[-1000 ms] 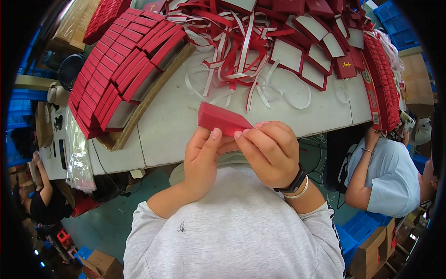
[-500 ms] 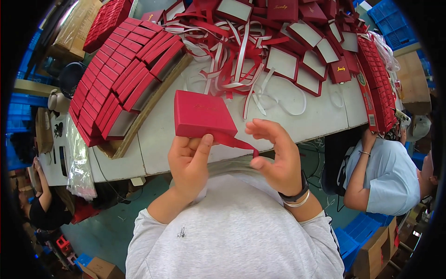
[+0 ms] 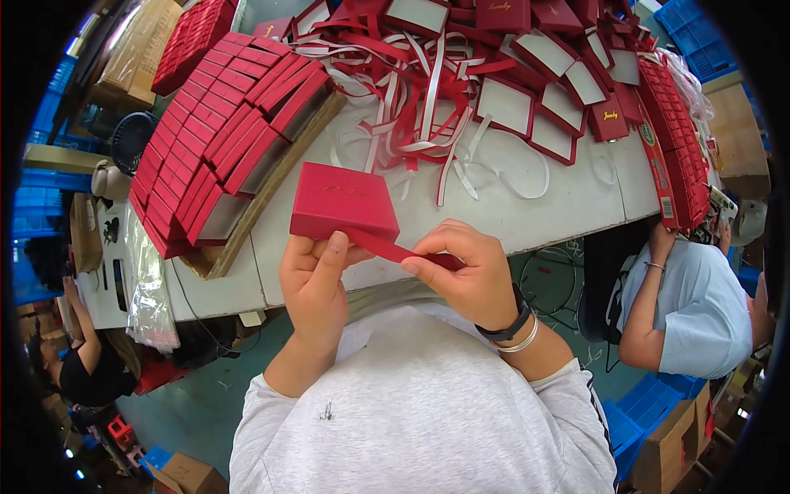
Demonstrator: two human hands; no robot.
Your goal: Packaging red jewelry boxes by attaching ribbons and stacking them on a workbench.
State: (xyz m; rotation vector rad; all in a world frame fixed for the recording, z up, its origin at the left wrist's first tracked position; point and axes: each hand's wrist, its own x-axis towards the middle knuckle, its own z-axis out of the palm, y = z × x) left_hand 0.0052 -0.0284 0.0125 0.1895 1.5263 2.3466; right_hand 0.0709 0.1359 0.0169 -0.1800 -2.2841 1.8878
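Observation:
My left hand (image 3: 315,276) holds a square red gift box (image 3: 344,198) from below, its thumb pressed on the near side. Gold lettering marks the lid. From the near side of the box a red ribbon (image 3: 383,247) runs out to the right. My right hand (image 3: 467,272) is closed on that ribbon, pinching it between thumb and fingers, so the strip looks stretched between both hands. Both hands are above the near edge of the white table (image 3: 288,177).
Stacked red boxes (image 3: 218,136) stand on a wooden board at the left. Loose red and white ribbons (image 3: 424,99) lie tangled behind my hands. Open box parts (image 3: 504,107) pile up at the back right. A person in a light blue shirt (image 3: 695,300) sits at the right.
My right hand, apart from the ribbon before, has come in to the left and closed on it. The box has shifted slightly left, and the ribbon now looks straighter.

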